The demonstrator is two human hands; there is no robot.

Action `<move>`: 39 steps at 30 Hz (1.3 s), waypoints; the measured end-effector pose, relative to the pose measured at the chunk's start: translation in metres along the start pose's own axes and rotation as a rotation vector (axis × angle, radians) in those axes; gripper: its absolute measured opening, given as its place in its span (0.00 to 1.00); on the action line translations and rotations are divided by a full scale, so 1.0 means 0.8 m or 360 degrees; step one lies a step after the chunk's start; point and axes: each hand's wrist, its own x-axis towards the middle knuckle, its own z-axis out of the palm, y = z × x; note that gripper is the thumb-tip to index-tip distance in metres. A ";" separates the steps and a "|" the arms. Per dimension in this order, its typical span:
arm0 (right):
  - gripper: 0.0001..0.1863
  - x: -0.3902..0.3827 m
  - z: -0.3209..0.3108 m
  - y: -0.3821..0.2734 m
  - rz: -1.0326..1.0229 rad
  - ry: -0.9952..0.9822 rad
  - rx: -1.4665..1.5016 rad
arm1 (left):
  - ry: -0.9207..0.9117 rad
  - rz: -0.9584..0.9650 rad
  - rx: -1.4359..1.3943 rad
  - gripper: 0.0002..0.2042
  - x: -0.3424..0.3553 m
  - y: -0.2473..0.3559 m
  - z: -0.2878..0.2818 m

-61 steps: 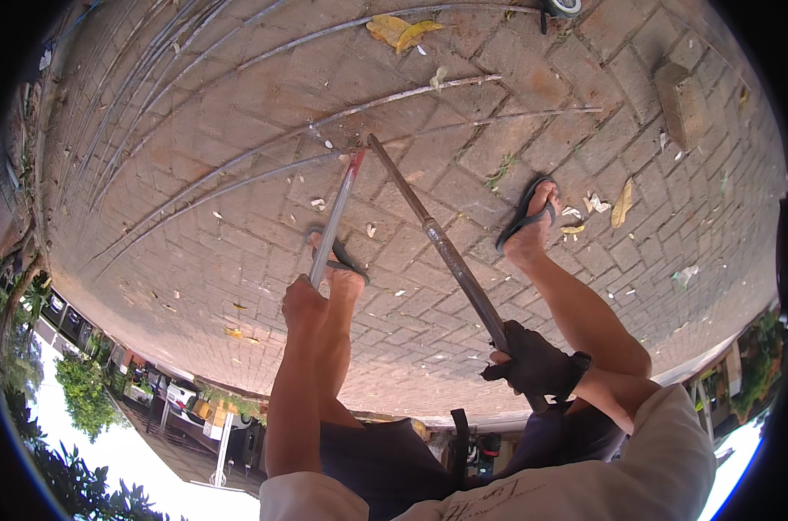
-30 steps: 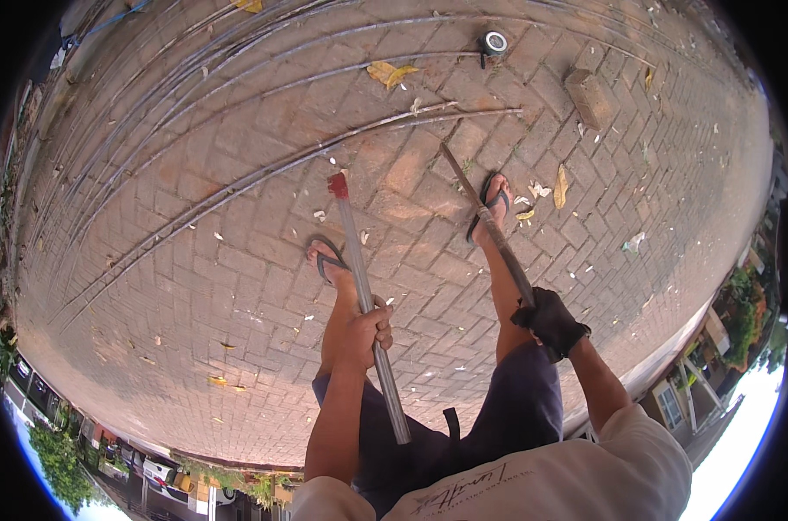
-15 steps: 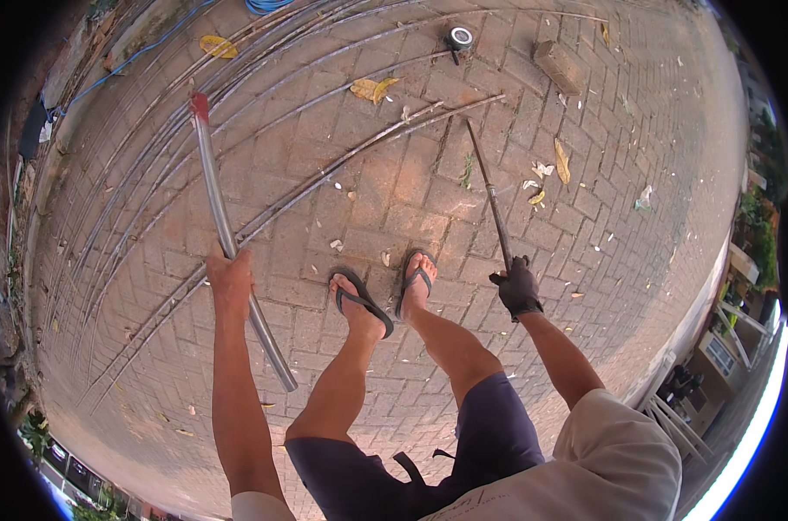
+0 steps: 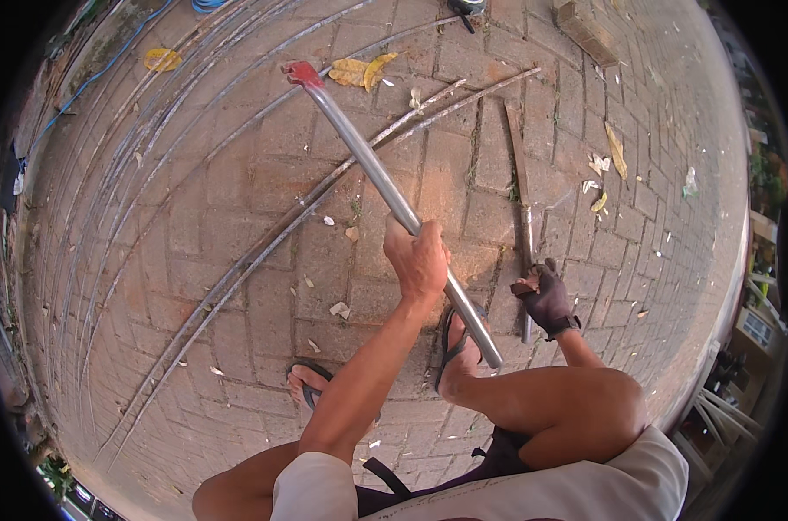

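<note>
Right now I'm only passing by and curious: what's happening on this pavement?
A person crouches on a brick pavement. The bare left hand grips a grey metal pipe with a red end, raised at a slant above the bricks. The gloved right hand is closed on a thin steel rod lying on the ground. Long bent rods lie across the bricks to the left, with dry leaves scattered about.
</note>
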 end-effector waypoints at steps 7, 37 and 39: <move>0.17 -0.004 -0.037 -0.060 0.0025 -0.0666 0.2208 | -0.0824 0.0614 0.0989 0.21 0.009 -0.002 0.038; 0.19 0.047 0.044 -0.071 -0.0612 0.0567 -0.0669 | 0.0044 0.1416 0.3050 0.11 0.030 0.030 -0.556; 0.30 0.102 0.042 -0.125 -0.0880 0.0524 -0.0686 | 0.0027 0.1567 0.2986 0.11 0.030 0.014 -0.534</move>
